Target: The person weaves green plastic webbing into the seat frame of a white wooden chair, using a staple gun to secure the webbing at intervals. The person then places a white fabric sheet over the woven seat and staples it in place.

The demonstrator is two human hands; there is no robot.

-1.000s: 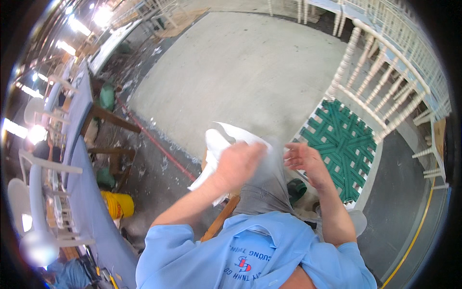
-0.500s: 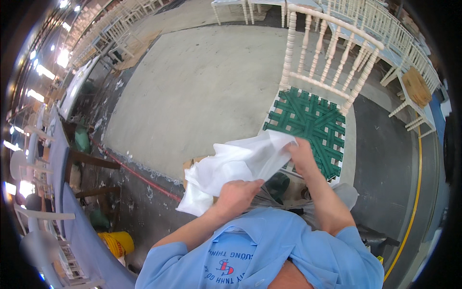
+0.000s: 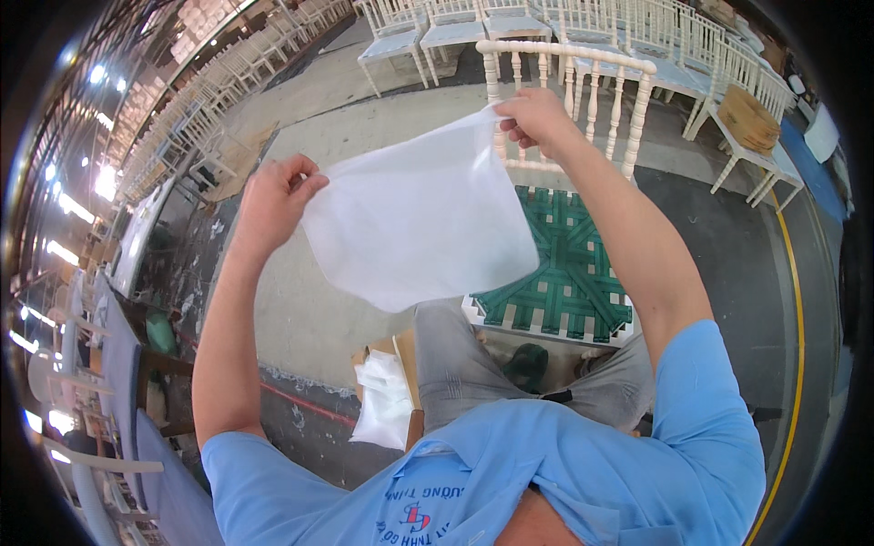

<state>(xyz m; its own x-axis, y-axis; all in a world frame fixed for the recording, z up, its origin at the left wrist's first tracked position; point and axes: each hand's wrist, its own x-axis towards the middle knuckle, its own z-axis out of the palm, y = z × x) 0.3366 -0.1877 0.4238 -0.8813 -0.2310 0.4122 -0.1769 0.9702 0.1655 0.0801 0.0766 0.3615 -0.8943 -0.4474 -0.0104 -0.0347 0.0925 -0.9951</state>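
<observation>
A thin white sheet (image 3: 419, 218), like soft fabric or foam, hangs spread between my two raised hands. My left hand (image 3: 278, 200) pinches its upper left corner, and my right hand (image 3: 537, 123) pinches its upper right corner. Behind the sheet and to its right stands a cream chair with a spindle back (image 3: 569, 55). Its seat is woven from green straps (image 3: 564, 264), and the sheet's right edge overlaps part of it. By my left leg, an open cardboard box (image 3: 407, 350) holds more white sheets (image 3: 382, 400).
Rows of cream chairs (image 3: 455, 32) line the far side and the right. Flat brown cardboard (image 3: 748, 118) lies on a chair seat at right. A red hose (image 3: 309, 403) runs over the floor at left, near a blue-covered table (image 3: 168, 473).
Both hands have risen and moved apart, stretching out the sheet that was bunched above the box. The box with the other white sheets now shows below.
</observation>
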